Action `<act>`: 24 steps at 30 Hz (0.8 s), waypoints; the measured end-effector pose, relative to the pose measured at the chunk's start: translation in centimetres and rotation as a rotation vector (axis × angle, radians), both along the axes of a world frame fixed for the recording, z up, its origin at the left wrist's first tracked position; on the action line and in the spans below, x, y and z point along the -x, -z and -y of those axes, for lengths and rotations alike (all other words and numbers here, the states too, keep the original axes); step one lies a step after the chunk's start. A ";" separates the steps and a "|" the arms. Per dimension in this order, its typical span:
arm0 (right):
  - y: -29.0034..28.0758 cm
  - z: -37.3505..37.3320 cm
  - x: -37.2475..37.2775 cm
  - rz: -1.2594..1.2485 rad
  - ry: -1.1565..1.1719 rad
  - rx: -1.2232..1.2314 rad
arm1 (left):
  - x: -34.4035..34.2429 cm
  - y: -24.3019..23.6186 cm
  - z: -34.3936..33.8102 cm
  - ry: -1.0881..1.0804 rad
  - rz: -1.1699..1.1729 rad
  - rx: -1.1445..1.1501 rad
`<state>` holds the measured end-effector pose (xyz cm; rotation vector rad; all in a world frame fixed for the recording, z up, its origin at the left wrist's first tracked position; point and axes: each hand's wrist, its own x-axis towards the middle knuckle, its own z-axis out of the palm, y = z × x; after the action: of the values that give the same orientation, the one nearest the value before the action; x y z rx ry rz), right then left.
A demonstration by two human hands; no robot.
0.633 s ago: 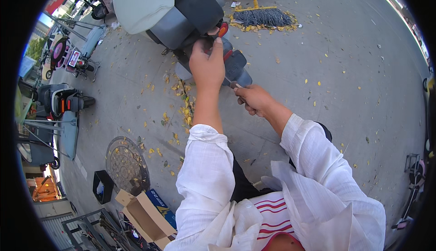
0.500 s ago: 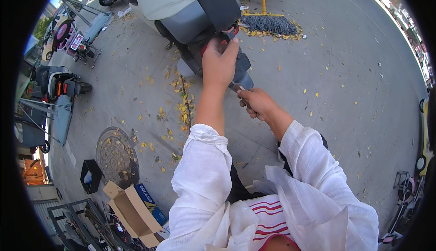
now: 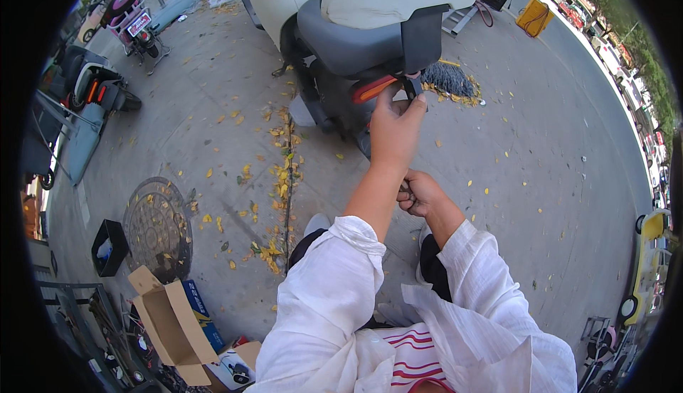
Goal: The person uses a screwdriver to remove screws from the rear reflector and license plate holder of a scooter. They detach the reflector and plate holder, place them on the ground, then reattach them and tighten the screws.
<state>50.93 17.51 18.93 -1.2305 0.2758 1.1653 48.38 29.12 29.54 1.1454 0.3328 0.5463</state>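
A white and grey scooter [image 3: 363,34] stands in front of me, its rear toward my hands. Below its grey tail section sits a red and orange tail light [image 3: 374,89]. My left hand [image 3: 395,131] reaches up beside that light, thumb and fingers closed on a small dark part [image 3: 412,88] under the scooter's tail. Lower down, my right hand [image 3: 422,195] is curled closed next to my left forearm. Whatever it grips is mostly hidden behind that forearm.
A broom head [image 3: 449,80] rests among yellow leaves at the scooter's right. An open cardboard box [image 3: 171,322], a black bin [image 3: 109,248] and a manhole cover [image 3: 158,226] are at the left. Parked scooters [image 3: 89,83] line the far left; a yellow case [image 3: 533,17] stands far right.
The scooter appears farther right and nearer, with its tail light now showing. My right hand has drawn down and back from the scooter; a dark slim object seen in it earlier is now hidden.
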 end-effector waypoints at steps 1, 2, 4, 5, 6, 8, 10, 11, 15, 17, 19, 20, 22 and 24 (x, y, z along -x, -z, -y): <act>0.1 0.1 -0.2 0.050 -0.059 -0.013 | 0.1 0.0 -0.2 0.009 0.001 -0.007; 0.1 0.1 -0.2 0.094 -0.107 0.016 | 0.3 0.0 -0.3 0.020 0.001 -0.012; 0.2 0.2 0.0 0.374 -0.244 0.226 | 0.6 0.0 -0.6 0.029 0.007 -0.014; 0.3 0.1 0.3 0.611 -0.332 0.409 | 0.7 0.1 -0.6 0.039 0.009 -0.013; 0.4 0.0 0.6 0.858 -0.416 0.570 | 0.8 0.1 -0.5 0.035 0.004 -0.009; 0.8 -0.2 1.2 1.160 -0.488 0.745 | 1.1 0.2 -0.5 0.035 -0.008 -0.001; 1.0 -0.2 1.6 1.355 -0.516 0.812 | 1.1 0.4 -0.6 0.056 0.013 0.013; 1.0 -0.2 1.5 1.392 -0.505 0.803 | 1.2 0.5 -0.7 0.058 0.019 0.004; 0.4 0.2 0.2 0.433 -0.179 0.210 | 1.2 1.0 -0.9 0.048 0.035 -0.050; 0.1 0.5 -0.3 0.137 -0.040 0.011 | 1.1 1.1 -1.1 0.038 0.044 -0.054; 0.0 0.4 -0.4 0.073 -0.027 -0.029 | 1.1 1.1 -1.4 0.036 0.044 -0.037; 0.1 0.3 -0.3 0.152 -0.084 0.037 | 1.0 1.0 -1.4 0.047 0.054 -0.008; 0.4 0.0 0.5 0.633 -0.258 0.301 | 1.0 0.9 -1.3 0.070 0.070 0.051; 0.8 -0.3 1.5 1.396 -0.524 0.741 | 0.8 0.8 -1.1 0.063 0.079 0.060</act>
<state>49.44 17.77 18.14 -2.5680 -0.7771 0.3365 47.54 30.21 28.74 1.0704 0.2426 0.5214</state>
